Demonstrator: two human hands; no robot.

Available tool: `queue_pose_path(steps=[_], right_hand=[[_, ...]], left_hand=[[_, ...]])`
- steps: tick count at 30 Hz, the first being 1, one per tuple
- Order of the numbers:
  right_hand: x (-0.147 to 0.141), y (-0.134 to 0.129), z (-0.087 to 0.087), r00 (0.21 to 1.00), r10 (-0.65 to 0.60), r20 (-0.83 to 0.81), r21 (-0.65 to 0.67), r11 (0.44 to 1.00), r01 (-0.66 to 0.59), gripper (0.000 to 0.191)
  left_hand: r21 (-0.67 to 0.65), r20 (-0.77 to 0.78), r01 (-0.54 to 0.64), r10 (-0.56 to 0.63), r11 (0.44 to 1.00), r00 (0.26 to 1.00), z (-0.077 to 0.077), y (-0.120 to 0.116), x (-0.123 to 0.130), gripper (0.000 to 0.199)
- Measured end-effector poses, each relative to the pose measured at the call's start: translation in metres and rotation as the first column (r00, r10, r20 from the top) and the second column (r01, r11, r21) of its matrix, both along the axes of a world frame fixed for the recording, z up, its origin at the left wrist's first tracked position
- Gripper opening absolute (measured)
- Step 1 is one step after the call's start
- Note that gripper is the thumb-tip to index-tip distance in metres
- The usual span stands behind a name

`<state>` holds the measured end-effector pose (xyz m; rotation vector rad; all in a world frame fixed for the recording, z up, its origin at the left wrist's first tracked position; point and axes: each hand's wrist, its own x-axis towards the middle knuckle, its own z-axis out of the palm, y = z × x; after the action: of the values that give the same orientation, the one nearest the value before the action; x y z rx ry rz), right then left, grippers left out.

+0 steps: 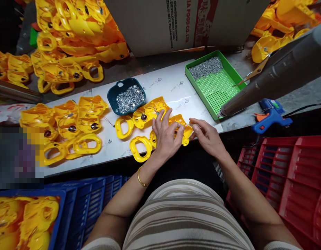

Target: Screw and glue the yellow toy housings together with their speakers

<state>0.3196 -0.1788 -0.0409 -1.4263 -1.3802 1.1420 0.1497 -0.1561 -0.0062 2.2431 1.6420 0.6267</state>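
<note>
My left hand [167, 135] is over a yellow plastic shell [141, 147] at the table's front edge, thumb and index finger pinched together; whatever lies between them is too small to tell. My right hand [207, 135] is at the right end of that shell, thumb and index finger close together, any held item not discernible. Just behind my left hand lies a second yellow shell [124, 127] with a round dark metallic part and thin wires. A dark teal bowl [112, 99] of small shiny metal pieces stands behind it. The green tray [229, 73] at the right holds small screws.
More yellow shells [90, 107] lie left on the white-covered table [176, 93], with piles behind. A cardboard box [150, 31] stands at the back. A grey pole [275, 69] slants over the right side, near a blue glue gun [271, 116]. Red crates [301, 173] and blue crates [84, 198] are below.
</note>
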Motion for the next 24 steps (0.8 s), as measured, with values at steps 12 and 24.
queue_pose_path(steps=[12, 24], right_hand=[[-0.0060, -0.0040, -0.0017, 0.994, 0.092, 0.056, -0.011, 0.996, -0.091, 0.045], [-0.0074, -0.0048, -0.0032, 0.984, 0.089, 0.154, 0.056, 0.994, -0.098, 0.043]], left_hand=[[-0.006, -0.013, -0.017, 0.017, 1.000, 1.000, -0.0014, -0.0005, 0.0049, 0.018], [-0.048, -0.004, -0.027, 0.027, 0.998, 1.000, -0.0002, 0.0024, 0.0077, 0.018]])
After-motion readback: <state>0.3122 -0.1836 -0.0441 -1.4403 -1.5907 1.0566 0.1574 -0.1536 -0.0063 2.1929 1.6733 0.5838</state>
